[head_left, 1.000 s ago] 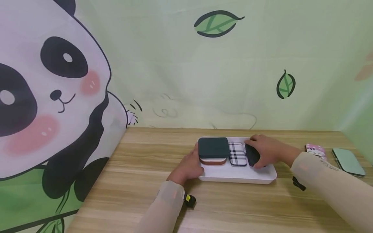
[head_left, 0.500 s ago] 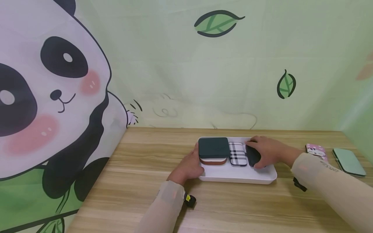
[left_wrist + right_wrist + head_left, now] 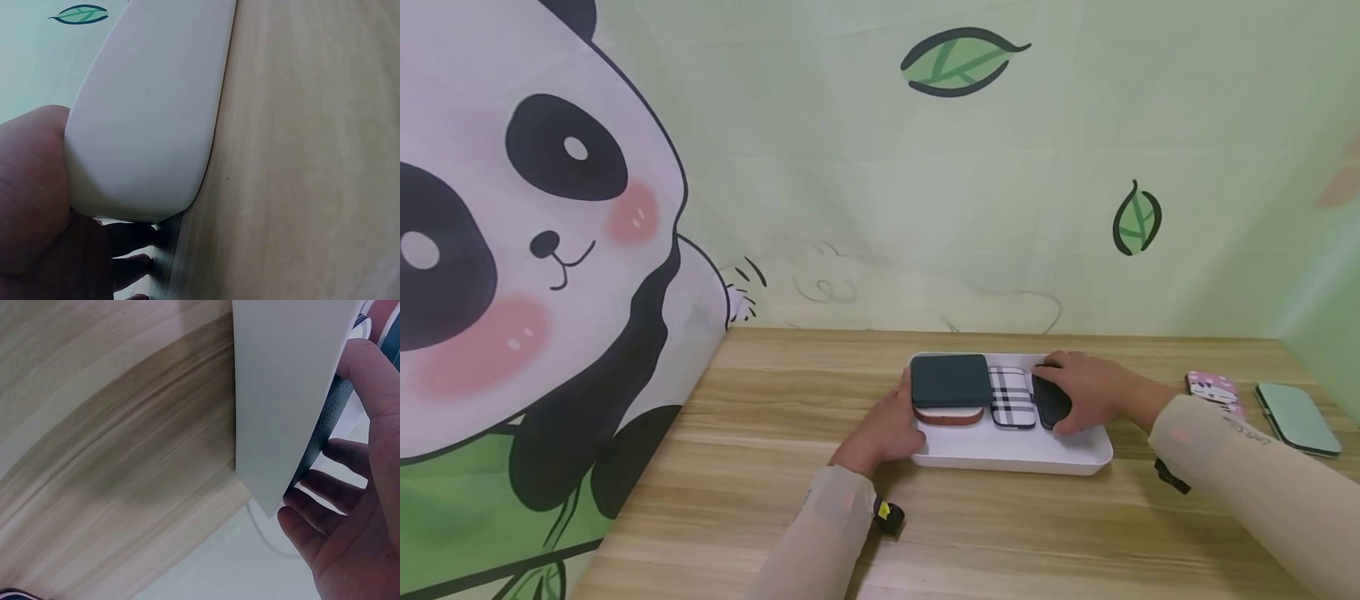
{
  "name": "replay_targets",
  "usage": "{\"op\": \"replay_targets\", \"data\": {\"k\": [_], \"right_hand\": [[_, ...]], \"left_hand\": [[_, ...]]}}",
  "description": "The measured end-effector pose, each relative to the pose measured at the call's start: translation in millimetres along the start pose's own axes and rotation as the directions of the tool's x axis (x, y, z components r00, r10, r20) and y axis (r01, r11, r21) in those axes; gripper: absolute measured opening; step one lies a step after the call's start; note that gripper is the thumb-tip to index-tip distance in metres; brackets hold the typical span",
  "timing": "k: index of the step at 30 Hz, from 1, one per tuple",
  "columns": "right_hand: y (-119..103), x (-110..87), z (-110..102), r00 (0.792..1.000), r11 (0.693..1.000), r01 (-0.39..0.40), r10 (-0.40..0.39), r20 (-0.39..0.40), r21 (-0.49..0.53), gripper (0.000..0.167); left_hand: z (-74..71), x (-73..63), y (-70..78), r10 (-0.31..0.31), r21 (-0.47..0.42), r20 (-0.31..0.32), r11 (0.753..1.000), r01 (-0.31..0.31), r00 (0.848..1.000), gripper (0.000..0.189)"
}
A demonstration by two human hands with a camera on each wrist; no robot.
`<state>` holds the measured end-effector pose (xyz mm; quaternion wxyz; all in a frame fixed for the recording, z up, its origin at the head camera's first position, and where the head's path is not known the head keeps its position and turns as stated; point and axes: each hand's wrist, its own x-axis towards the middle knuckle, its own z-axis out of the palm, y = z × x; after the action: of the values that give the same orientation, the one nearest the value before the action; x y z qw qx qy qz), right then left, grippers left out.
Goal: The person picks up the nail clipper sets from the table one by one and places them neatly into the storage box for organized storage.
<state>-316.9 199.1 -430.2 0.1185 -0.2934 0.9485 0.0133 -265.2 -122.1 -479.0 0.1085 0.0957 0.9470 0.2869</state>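
A white tray [image 3: 1011, 461] stands on the wooden table. My left hand [image 3: 891, 423] holds its left end, the thumb at the rim near the front corner and the fingers along the outer side. Inside the tray, my right hand [image 3: 1092, 387] grips a black wallet [image 3: 1049, 403] at the right end; its grained surface shows in the right wrist view, with the fingers and thumb curled over it. Beside it lies a plaid wallet [image 3: 1012, 398], black and white. At the tray's left, a dark green wallet [image 3: 951, 380] rests over a brown-edged, white-topped one [image 3: 949, 419].
Right of the tray, a pink cat-print wallet [image 3: 1213, 388] lies on the table, partly behind my right sleeve. Farther right is a mint green wallet [image 3: 1297, 418]. A cloth backdrop [image 3: 820, 167] with a panda and leaves hangs behind the table edge.
My right hand and the black wallet have shifted very slightly right within the tray over the last second. The left hand and the tray look unmoved.
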Motion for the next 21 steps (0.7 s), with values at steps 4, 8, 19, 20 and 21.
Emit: {"op": "replay_targets", "data": {"k": [4,8,19,20,21], "right_hand": [[-0.3,1.6,-1.7,1.000,1.000,0.008,-0.008,-0.003,-0.011,0.085],[-0.5,2.9,-1.9,1.000,1.000,-0.002,0.002,0.008,-0.021,0.084],[-4.1,1.7,-3.1,1.000,1.000,0.000,0.000,0.015,-0.024,0.088],[-4.4,1.5,-2.9,1.000,1.000,0.006,-0.005,0.012,-0.031,0.088],[-4.2,1.7,-2.4,1.000,0.999,0.008,-0.008,0.009,-0.035,0.088]], "left_hand": [[0.0,0.4,-0.4,0.001,0.001,0.004,1.000,-0.001,1.000,0.101],[-0.4,-0.3,0.2,0.001,0.007,0.007,1.000,-0.001,1.000,0.101],[0.2,-0.1,1.5,-0.002,0.008,0.001,1.000,0.002,1.000,0.101],[0.0,-0.2,1.5,-0.002,0.008,0.001,1.000,0.002,1.000,0.101],[-0.2,-0.3,1.6,-0.002,0.007,0.002,1.000,0.002,1.000,0.101]]}}
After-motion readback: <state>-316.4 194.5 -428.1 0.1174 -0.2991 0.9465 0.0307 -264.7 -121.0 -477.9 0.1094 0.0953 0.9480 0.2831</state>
